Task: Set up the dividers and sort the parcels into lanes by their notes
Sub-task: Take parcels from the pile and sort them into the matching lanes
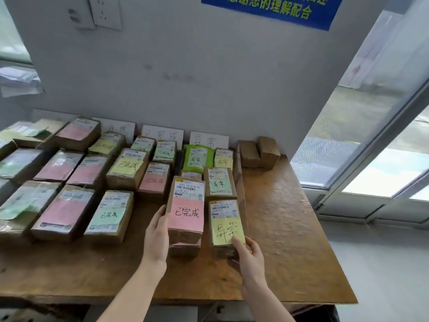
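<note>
Lower centre, bench [290, 205]: left grip [157, 231] clasps pink-note parcel [185, 212], likely for moving to its matching lane; right grip [249, 254] pinches yellow-note parcel [226, 226], seemingly squaring its column.

Brown parcels [62, 212] bearing pink, green or yellow notes lie flat in rows before white divider cards [162, 135] propped upright at the back. Nearest, a pink-note parcel [185, 214] marked 已完成 sits just beside a yellow-note parcel [226, 226] marked 异常. The leftmost card's writing appears too faint to read.
</note>
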A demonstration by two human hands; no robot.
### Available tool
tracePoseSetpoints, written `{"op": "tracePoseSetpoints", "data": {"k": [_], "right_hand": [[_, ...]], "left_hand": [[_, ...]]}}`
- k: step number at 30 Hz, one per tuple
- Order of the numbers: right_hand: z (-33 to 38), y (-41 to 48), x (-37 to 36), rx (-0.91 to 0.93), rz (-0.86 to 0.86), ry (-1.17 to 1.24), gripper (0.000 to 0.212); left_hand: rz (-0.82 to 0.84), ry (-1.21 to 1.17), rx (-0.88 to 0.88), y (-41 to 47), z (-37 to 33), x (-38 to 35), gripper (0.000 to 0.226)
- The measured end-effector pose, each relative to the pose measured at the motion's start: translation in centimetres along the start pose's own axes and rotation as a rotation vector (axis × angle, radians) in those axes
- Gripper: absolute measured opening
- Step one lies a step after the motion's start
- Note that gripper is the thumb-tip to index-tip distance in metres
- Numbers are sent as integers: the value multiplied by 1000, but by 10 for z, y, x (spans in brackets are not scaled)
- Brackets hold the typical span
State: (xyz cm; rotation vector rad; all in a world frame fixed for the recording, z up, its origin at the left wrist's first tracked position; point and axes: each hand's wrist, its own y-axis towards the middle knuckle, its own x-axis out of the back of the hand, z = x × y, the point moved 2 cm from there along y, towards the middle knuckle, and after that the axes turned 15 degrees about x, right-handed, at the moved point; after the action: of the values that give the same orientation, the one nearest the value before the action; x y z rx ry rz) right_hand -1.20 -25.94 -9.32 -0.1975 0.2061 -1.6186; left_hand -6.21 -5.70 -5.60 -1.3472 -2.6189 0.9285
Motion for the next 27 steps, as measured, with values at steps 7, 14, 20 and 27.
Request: {"op": "tracePoseSetpoints", "data": {"k": [7,14,20,27], "right_hand": [[-26,12,-11,-143,-39,-7,43],[-43,32,-20,-132,-49,-158,48],[-42,37,-16,-81,-99,-465,55],[-17,19,-16,67,-114,-617,32]], "left_hand": [[4,19,21,-4,10,6,36],[-4,44,42,-5,13,15,36],[-17,33,73,-2,16,16,35],[-27,20,42,-10,11,12,35]]}}
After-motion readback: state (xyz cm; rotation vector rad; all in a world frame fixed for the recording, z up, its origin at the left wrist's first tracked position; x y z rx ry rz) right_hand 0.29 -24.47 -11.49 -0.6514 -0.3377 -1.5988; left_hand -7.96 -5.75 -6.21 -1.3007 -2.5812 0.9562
